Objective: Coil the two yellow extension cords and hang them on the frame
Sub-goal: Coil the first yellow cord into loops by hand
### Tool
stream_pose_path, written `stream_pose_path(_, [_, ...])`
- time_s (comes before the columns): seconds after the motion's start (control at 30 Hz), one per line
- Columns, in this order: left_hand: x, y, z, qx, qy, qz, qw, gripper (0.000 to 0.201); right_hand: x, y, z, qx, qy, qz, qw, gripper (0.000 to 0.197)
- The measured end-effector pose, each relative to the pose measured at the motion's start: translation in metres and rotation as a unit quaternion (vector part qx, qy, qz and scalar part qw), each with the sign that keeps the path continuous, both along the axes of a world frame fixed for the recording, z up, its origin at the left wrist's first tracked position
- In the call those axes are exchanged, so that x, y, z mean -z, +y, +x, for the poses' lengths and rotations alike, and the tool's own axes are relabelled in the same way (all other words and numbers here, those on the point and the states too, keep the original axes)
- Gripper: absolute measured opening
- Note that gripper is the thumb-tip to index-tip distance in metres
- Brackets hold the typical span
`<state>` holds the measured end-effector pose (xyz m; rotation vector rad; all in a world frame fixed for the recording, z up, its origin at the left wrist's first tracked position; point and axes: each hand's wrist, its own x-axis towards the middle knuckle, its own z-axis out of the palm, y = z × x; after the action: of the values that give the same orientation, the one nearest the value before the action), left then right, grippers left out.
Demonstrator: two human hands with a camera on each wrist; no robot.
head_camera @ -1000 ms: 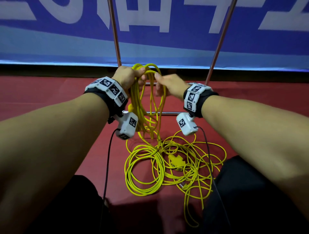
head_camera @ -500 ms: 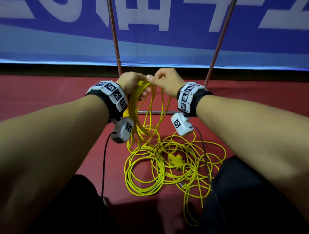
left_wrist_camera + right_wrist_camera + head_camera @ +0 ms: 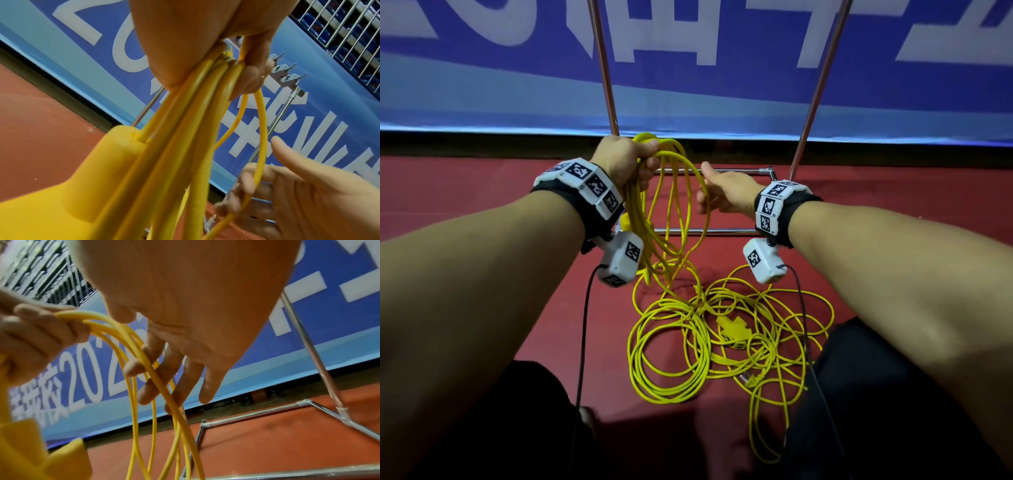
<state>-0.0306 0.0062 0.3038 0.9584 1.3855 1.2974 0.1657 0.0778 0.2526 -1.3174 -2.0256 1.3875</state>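
At frame centre, we see the left hand (image 3: 625, 159) fisted around several yellow cord loops (image 3: 667, 212); the right hand (image 3: 726, 195), fingers loosely extended, touches 1 strand.

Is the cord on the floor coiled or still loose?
Loose: the cord on the floor lies in tangled, spread loops; only the bundle in the left hand is gathered.

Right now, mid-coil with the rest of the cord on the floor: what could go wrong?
1. The floor pile is tangled, loops crossing around the yellow socket block; pulling more cord may knot or drag it.
2. The right hand only guides one strand over open fingers; it could slip off.
3. The left hand grips many loops; more may spill.
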Motion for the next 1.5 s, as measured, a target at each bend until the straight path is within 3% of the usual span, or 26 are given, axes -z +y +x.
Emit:
stream_pose_path(0.1, [0.001,0.0,-0.004,-0.009,0.0,0.001,1.0,0.009,-0.002,0.007,0.004,0.065,0.079,0.003,0.995,0.048])
stream_pose_path(0.2, [0.001,0.0,-0.005,-0.016,0.003,-0.004,1.0,0.006,-0.011,0.022,0.011,0.123,0.067,0.152,0.978,0.05])
stream_pose_path(0.4, [0.004,-0.004,-0.002,0.019,0.01,-0.046,0.999,0.018,-0.03,0.022,0.01,0.109,0.132,0.246,0.954,0.058])
stream_pose_path(0.6, [0.006,-0.007,0.007,0.045,0.055,-0.048,0.996,0.021,-0.037,-0.004,-0.02,-0.007,0.069,0.27,0.96,0.046])
stream_pose_path(0.73, [0.004,-0.008,0.01,0.029,0.1,-0.043,0.994,0.021,-0.033,-0.008,-0.031,-0.025,0.061,0.266,0.962,0.048])
stream_pose_path(0.83, [0.002,-0.007,0.01,0.033,0.086,-0.031,0.995,0.023,-0.03,-0.006,-0.027,-0.039,0.055,0.254,0.965,0.05])
stream_pose_path(1.03, [-0.001,-0.004,-0.004,0.02,0.048,-0.024,0.998,0.019,0.002,0.016,0.009,-0.101,-0.134,0.183,0.969,0.031])
stream_pose_path(1.17, [0.0,-0.006,-0.006,0.015,0.056,-0.015,0.998,0.019,0.003,0.029,0.024,0.01,-0.041,0.157,0.987,0.044])
stream_pose_path(1.27, [0.0,-0.006,-0.005,0.022,0.067,-0.019,0.997,0.025,-0.011,0.033,0.025,0.139,0.012,0.223,0.965,0.048])
stream_pose_path(1.37, [0.002,-0.006,-0.003,0.038,0.074,-0.017,0.996,0.025,-0.015,0.036,0.022,0.196,-0.03,0.256,0.946,0.048])
stream_pose_path(1.5, [0.001,-0.003,-0.003,0.032,0.056,0.01,0.998,0.023,-0.011,0.035,0.022,0.193,-0.08,0.223,0.952,0.039])
